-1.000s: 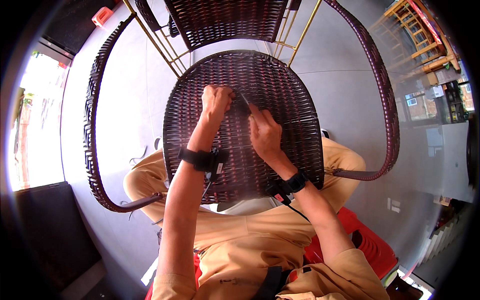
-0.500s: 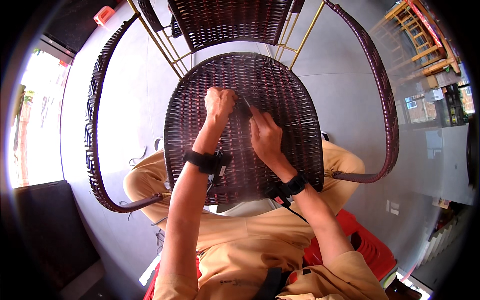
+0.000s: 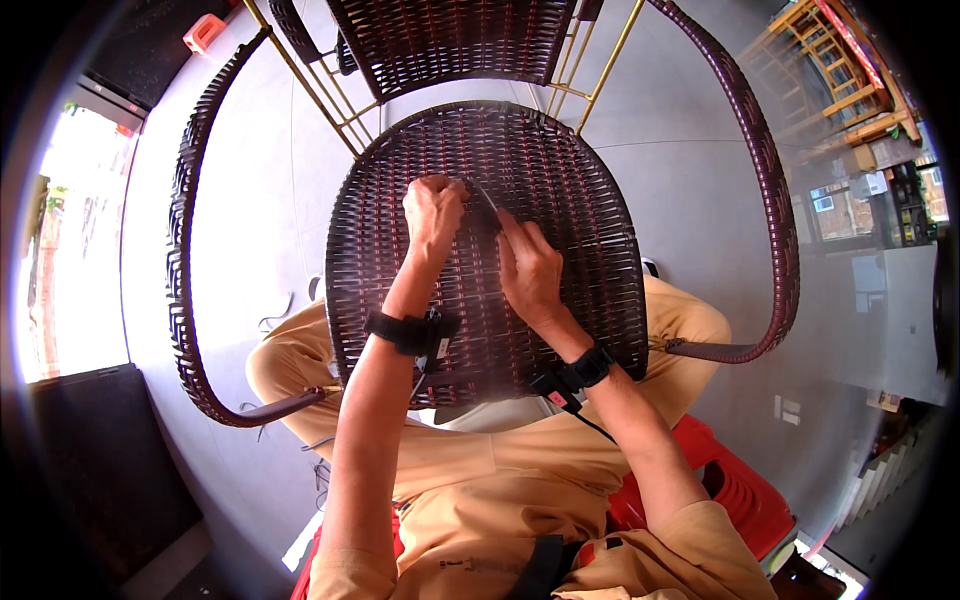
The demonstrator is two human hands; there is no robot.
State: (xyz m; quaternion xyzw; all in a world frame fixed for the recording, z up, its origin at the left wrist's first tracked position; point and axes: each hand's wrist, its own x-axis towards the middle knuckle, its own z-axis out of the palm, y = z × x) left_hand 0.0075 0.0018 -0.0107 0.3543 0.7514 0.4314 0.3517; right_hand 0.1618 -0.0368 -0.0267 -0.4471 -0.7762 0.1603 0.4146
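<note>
My right grip (image 3: 531,270) is clamped on a slim tool (image 3: 490,200) above the woven seat (image 3: 575,200); my left grip (image 3: 436,215) curls together. The white wrist label (image 3: 443,346) I can't read.

Ridged seat (image 3: 472,285) of glossy, plastic-looking weave

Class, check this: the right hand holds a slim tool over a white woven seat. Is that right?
Not quite: the woven seat is dark brown, not white, as the head view shows. The right hand does hold a slim tool over it.
</note>
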